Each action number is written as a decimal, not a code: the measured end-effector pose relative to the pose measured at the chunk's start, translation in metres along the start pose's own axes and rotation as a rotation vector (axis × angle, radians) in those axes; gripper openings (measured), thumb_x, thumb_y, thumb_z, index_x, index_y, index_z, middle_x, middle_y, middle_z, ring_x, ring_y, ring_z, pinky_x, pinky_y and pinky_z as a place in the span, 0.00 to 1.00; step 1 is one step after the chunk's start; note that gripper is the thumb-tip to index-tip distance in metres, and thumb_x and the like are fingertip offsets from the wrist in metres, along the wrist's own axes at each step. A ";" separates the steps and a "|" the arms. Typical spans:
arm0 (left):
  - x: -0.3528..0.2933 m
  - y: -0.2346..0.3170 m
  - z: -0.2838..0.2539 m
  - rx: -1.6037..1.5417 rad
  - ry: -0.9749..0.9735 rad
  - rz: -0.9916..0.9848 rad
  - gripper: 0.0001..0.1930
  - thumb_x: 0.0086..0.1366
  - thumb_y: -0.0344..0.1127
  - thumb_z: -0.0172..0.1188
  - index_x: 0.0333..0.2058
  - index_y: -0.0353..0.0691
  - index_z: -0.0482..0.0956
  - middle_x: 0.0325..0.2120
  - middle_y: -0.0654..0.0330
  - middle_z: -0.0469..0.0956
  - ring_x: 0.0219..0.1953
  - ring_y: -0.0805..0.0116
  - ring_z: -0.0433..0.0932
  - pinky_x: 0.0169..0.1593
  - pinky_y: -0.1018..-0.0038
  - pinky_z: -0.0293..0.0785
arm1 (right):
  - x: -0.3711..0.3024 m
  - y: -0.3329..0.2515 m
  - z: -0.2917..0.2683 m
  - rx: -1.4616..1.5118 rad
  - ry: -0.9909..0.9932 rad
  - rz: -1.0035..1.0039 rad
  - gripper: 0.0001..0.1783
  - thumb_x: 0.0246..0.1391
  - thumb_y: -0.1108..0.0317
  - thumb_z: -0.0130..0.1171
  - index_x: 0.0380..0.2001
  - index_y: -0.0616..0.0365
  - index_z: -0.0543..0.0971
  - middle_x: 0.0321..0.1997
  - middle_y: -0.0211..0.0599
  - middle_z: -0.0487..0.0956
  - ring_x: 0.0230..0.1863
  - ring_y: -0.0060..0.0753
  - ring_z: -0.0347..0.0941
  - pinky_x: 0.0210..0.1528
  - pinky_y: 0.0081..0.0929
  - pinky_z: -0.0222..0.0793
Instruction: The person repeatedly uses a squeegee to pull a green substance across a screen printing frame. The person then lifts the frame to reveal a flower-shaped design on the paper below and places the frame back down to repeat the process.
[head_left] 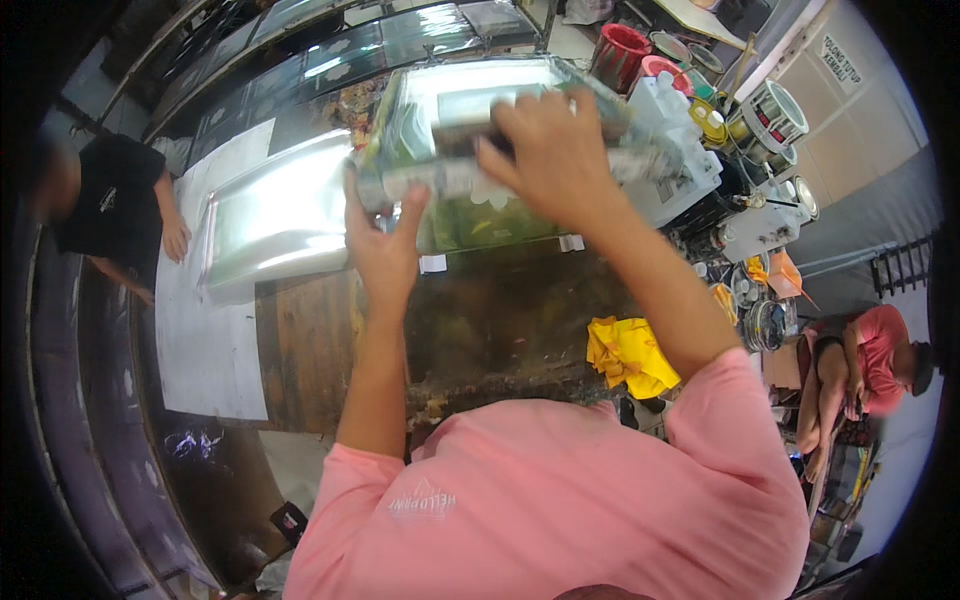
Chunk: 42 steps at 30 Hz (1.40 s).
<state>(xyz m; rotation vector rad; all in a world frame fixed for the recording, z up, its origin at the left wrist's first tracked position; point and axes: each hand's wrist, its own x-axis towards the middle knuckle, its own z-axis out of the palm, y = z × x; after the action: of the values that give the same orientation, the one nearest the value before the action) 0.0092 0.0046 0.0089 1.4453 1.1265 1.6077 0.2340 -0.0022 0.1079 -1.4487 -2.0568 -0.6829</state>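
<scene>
My left hand (385,235) grips the near left corner of a screen printing frame (445,180), thumb on one side and fingers on the other. The frame's near edge is raised off the table and slightly blurred. Above its mesh, my right hand (555,150) is closed around the brownish handle of a squeegee (465,132). Below the lifted edge lies a greenish glossy surface with a pale printed shape (490,197). Small white tabs (433,264) stick out along its near side. A shiny clear sheet (285,205) lies left of the frame.
A co-worker in a black shirt (115,195) stands left, hands by a white sheet (205,345). A crumpled yellow cloth (632,357) lies at the dark wooden table's (480,330) near right. Paint cans (775,115) and white jugs (665,120) crowd the right. Another person (875,355) sits far right.
</scene>
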 end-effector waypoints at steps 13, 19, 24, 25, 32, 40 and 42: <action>-0.066 -0.063 -0.018 1.337 -0.500 0.089 0.59 0.65 0.79 0.53 0.75 0.29 0.56 0.76 0.34 0.54 0.80 0.41 0.48 0.72 0.23 0.25 | 0.127 0.053 -0.019 0.131 0.050 0.061 0.32 0.62 0.42 0.52 0.26 0.63 0.86 0.28 0.54 0.85 0.37 0.54 0.84 0.50 0.52 0.69; -0.011 -0.036 0.011 0.822 -0.327 0.200 0.42 0.69 0.58 0.65 0.67 0.25 0.71 0.67 0.39 0.72 0.75 0.43 0.64 0.79 0.43 0.42 | 0.137 0.057 -0.019 0.150 0.051 0.077 0.33 0.62 0.42 0.51 0.28 0.65 0.87 0.30 0.57 0.85 0.38 0.57 0.84 0.54 0.53 0.71; 0.043 -0.027 -0.012 0.865 -0.168 0.217 0.30 0.70 0.43 0.68 0.66 0.34 0.76 0.63 0.45 0.78 0.67 0.45 0.75 0.71 0.58 0.66 | 0.136 0.055 -0.022 0.138 0.043 0.059 0.32 0.61 0.42 0.53 0.29 0.65 0.86 0.31 0.56 0.86 0.39 0.56 0.84 0.53 0.52 0.71; 0.048 -0.028 -0.027 0.827 -0.134 0.155 0.30 0.69 0.40 0.68 0.65 0.33 0.76 0.63 0.46 0.79 0.66 0.47 0.76 0.70 0.59 0.67 | 0.134 0.054 -0.022 0.141 0.077 0.045 0.32 0.61 0.42 0.53 0.28 0.65 0.86 0.31 0.55 0.86 0.39 0.55 0.84 0.53 0.52 0.70; 0.068 -0.049 -0.204 0.877 0.110 0.095 0.29 0.64 0.31 0.66 0.65 0.40 0.78 0.61 0.45 0.81 0.65 0.47 0.78 0.74 0.55 0.62 | 0.127 0.049 -0.022 0.116 0.006 0.093 0.29 0.60 0.43 0.55 0.29 0.62 0.86 0.31 0.52 0.86 0.39 0.55 0.83 0.51 0.51 0.69; 0.088 -0.065 -0.358 1.195 0.420 -0.070 0.28 0.67 0.40 0.64 0.66 0.41 0.78 0.69 0.41 0.71 0.73 0.44 0.67 0.75 0.40 0.52 | 0.124 0.037 -0.026 0.079 0.065 0.072 0.25 0.60 0.46 0.58 0.27 0.60 0.82 0.30 0.51 0.83 0.39 0.57 0.81 0.47 0.52 0.67; 0.082 -0.070 -0.336 1.680 0.688 -0.238 0.31 0.70 0.48 0.63 0.68 0.44 0.76 0.74 0.41 0.63 0.78 0.43 0.57 0.73 0.30 0.50 | 0.122 0.035 -0.027 0.093 0.082 0.067 0.25 0.59 0.47 0.58 0.25 0.60 0.81 0.29 0.51 0.83 0.38 0.58 0.80 0.46 0.51 0.66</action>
<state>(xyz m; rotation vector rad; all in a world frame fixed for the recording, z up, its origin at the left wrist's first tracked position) -0.3385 0.0545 -0.0251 1.3703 3.3231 0.7298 0.2356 0.0734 0.2134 -1.4072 -1.9431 -0.6011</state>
